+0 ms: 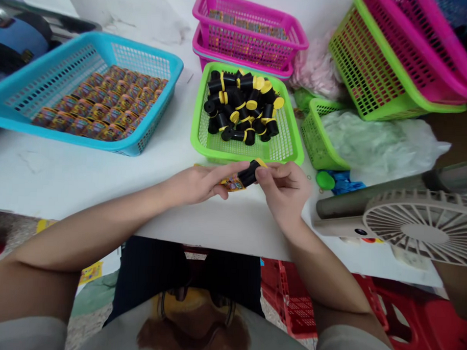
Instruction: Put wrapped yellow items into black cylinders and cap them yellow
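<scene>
Both hands meet over the white table (65,174) just in front of a green basket (291,146). My right hand (284,189) pinches a small black cylinder with a yellow end (252,172). My left hand (200,183) is closed on a colourful printed label (233,183) that touches the cylinder's lower end. The green basket holds several more black cylinders with yellow caps (241,109). A blue basket (36,122) at the left holds rows of cylinders wrapped in colourful labels (101,104).
Two stacked pink baskets (295,49) stand behind the green one. At the right are a small green basket (315,142) with clear plastic bags, tilted green and pink baskets (359,77), and a white fan (419,232). A red stool (423,319) sits below the table.
</scene>
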